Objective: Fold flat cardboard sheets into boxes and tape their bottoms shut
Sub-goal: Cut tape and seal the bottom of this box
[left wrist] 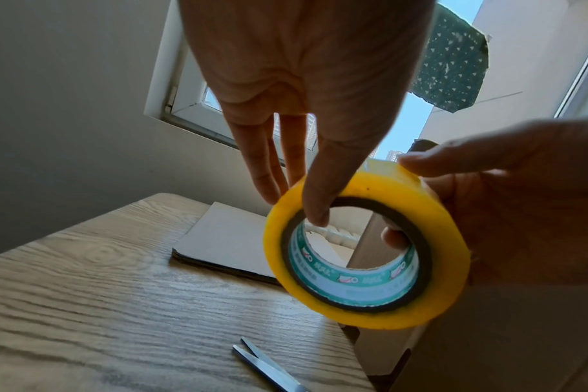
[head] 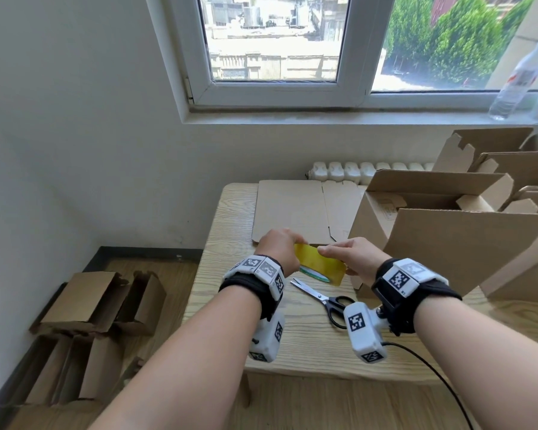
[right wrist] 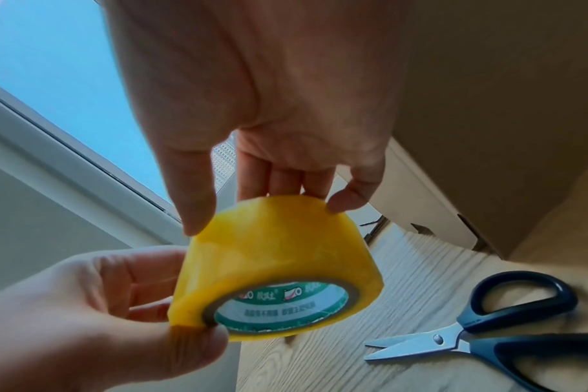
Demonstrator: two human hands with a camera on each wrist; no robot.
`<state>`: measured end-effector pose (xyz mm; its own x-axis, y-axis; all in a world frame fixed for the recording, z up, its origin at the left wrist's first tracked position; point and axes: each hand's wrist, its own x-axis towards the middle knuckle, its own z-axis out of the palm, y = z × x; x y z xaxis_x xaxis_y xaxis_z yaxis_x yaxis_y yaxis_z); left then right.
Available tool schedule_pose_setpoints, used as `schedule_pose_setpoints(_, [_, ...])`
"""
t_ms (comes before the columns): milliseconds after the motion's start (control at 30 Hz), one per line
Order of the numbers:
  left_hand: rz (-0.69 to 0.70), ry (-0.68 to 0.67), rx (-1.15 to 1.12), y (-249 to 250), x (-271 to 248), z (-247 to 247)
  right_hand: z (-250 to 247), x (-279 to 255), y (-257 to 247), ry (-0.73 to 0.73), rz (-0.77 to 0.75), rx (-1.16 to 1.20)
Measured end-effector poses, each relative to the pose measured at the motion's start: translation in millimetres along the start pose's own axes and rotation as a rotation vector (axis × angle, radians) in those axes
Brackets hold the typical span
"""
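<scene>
The yellow tape roll (head: pixel 320 268) is held above the table (head: pixel 230 212), just over the scissors (head: pixel 323 301). Its green-and-white core carries print too small to read. The left hand (head: pixel 278 248) pinches one side – thumb on the core's rim – while the right hand (head: pixel 351 259) curls around the other; its fingertips are partly hidden behind the roll.

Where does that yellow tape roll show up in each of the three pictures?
Head: tape roll at centre, held between both hands above the table.
Left wrist: tape roll right of centre, open core facing the camera.
Right wrist: tape roll at centre.
Shared landmark: scissors on the table.
</scene>
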<state>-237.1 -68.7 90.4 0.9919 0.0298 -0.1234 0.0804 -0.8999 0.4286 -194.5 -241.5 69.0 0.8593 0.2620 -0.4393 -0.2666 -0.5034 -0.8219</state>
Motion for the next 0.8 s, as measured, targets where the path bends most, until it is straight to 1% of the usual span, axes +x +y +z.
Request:
schedule_pose_setpoints(133, [0.003, -0.009, -0.004, -1, 0, 2, 0, -8, -2, -0.057, 0.005, 0.037])
schedule_pose_setpoints(233, [0.008, -0.010, 0.003, -2, 0, 2, 1, -11, -6, -0.066, 0.024, 0.078])
schedule_pose_setpoints(433, [0.007, 0.011, -0.011, -2, -1, 4, 4, -7, -6, -0.008, 0.043, 0.052])
schedule_pose_setpoints(533, [0.012, 0.028, -0.020, -1, 1, 4, 3, -7, -4, 0.024, -0.002, 0.020])
schedule_pose_setpoints(567, [-0.002, 0.026, -0.028, -2, 2, 4, 2, -7, -4, -0.005, -0.013, 0.010])
schedule_pose_setpoints(633, [-0.052, 0.014, -0.078, -8, 3, 4, -1, -11, -5, -0.117, -0.024, -0.020])
schedule_pose_setpoints(700, [-0.121, -0.021, -0.217, -17, 4, 5, -6, -14, -6, -0.208, -0.042, -0.119])
schedule_pose_setpoints(733, [-0.144, -0.042, -0.285, -21, 5, 5, -8, -15, -8, -0.225, -0.065, -0.170])
schedule_pose_setpoints(800, [-0.145, -0.058, -0.367, -25, 4, 5, -7, -17, -12, -0.207, -0.117, -0.247])
